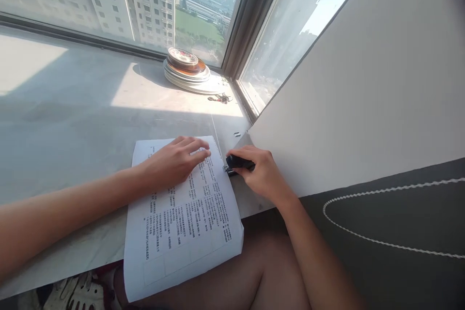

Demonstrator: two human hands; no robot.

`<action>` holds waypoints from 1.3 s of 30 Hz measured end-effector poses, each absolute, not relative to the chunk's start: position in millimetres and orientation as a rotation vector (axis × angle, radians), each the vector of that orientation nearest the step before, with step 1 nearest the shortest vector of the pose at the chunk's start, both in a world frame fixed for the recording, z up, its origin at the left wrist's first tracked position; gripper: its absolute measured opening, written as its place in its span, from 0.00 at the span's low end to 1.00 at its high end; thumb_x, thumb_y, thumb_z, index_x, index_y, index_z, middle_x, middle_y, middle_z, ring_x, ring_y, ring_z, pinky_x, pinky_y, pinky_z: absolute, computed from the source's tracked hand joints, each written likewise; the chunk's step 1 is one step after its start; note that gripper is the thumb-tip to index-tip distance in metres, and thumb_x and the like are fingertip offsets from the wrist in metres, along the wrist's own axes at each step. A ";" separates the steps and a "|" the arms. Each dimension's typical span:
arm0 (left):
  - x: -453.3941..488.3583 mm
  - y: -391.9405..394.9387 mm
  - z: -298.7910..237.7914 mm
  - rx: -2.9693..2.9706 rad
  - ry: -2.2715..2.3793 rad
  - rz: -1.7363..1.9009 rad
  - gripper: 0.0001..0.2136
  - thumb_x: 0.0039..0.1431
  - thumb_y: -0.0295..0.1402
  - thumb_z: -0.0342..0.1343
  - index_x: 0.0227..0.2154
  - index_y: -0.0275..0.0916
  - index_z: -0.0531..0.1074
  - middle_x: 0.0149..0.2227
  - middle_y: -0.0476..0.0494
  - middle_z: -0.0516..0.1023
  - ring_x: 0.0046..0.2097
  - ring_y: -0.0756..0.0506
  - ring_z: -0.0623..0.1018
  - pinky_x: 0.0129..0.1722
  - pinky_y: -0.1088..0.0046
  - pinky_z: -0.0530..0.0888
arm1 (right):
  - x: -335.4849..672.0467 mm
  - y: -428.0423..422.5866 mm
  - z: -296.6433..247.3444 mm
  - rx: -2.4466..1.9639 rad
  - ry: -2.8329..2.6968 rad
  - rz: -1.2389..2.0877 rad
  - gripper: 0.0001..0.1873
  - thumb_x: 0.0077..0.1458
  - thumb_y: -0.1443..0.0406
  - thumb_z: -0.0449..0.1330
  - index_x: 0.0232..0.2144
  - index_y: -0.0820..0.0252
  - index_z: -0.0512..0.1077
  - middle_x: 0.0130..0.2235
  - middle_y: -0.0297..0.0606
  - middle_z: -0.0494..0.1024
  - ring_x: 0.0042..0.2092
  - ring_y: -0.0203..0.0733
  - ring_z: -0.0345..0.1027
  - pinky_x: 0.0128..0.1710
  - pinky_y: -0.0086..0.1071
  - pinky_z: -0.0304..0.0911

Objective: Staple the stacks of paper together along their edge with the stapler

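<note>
Right hand (263, 174) grips stapler (238, 162) at paper's (181, 223) right edge; left hand (174, 161) flat, open, pressing paper on bench (72, 121).

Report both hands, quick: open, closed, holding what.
Left hand: open, flat on the paper.
Right hand: closed on the stapler, at the paper's edge.

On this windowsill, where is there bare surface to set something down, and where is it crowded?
Bare sill runs wide from the printed sheets left and back to the window frame. A narrower patch lies between the sheets and the stacked plates. Crowded: the right corner, where the left hand presses the sheets and the right hand grips the stapler.
</note>
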State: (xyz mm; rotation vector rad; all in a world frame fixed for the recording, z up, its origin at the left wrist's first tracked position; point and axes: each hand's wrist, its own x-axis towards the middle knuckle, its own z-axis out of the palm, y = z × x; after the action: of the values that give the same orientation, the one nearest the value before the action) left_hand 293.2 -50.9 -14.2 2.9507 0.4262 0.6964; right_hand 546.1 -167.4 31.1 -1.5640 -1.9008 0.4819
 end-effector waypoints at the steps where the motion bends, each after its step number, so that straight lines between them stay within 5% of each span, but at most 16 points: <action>1: 293.5 -54.8 -14.0 2.938 0.363 0.691 0.15 0.75 0.26 0.47 0.56 0.39 0.76 0.60 0.35 0.78 0.59 0.36 0.77 0.58 0.52 0.75 | 546.0 -163.6 29.5 -1.567 -1.898 0.472 0.24 0.57 0.77 0.63 0.48 0.47 0.82 0.44 0.33 0.84 0.45 0.45 0.77 0.47 0.41 0.73; 6: 296.2 -69.0 -18.1 2.897 0.275 0.632 0.16 0.77 0.38 0.51 0.60 0.41 0.75 0.63 0.33 0.76 0.62 0.33 0.77 0.58 0.49 0.75 | 547.6 -156.0 28.9 -1.575 -1.948 0.447 0.20 0.60 0.74 0.63 0.49 0.47 0.81 0.44 0.34 0.83 0.46 0.46 0.76 0.48 0.42 0.72; 13: 297.3 -72.4 -21.2 2.937 0.319 0.566 0.17 0.76 0.35 0.50 0.63 0.44 0.73 0.65 0.33 0.74 0.61 0.31 0.76 0.58 0.46 0.74 | 550.3 -164.4 27.9 -1.625 -2.004 0.407 0.12 0.70 0.55 0.62 0.53 0.47 0.78 0.47 0.38 0.82 0.50 0.50 0.73 0.53 0.46 0.69; 19: 298.3 -73.0 -20.8 2.926 0.241 0.602 0.19 0.74 0.33 0.52 0.65 0.44 0.72 0.65 0.35 0.75 0.63 0.33 0.75 0.62 0.49 0.71 | 554.7 -159.2 21.6 -1.641 -1.996 0.290 0.15 0.70 0.58 0.61 0.57 0.44 0.77 0.46 0.37 0.82 0.51 0.52 0.71 0.57 0.51 0.67; 27: 299.3 -73.2 -22.6 2.934 0.260 0.571 0.20 0.75 0.33 0.51 0.66 0.42 0.71 0.65 0.34 0.74 0.64 0.32 0.75 0.61 0.49 0.71 | 547.3 -154.1 20.1 -1.688 -1.895 0.289 0.14 0.73 0.52 0.56 0.47 0.46 0.81 0.42 0.35 0.82 0.49 0.50 0.72 0.54 0.48 0.66; 39: 300.0 -74.9 -21.7 2.923 0.253 0.642 0.19 0.73 0.31 0.53 0.64 0.41 0.72 0.62 0.34 0.75 0.62 0.33 0.76 0.62 0.51 0.70 | 533.8 -156.7 14.3 -1.783 -1.946 0.070 0.14 0.72 0.53 0.58 0.48 0.45 0.82 0.42 0.36 0.81 0.50 0.51 0.70 0.55 0.49 0.60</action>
State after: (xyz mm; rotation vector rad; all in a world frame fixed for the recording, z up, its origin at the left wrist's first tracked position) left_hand 300.0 -74.9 -21.7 2.9228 0.2531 0.6416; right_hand 533.8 -156.7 14.3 -1.7834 -1.9465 0.0699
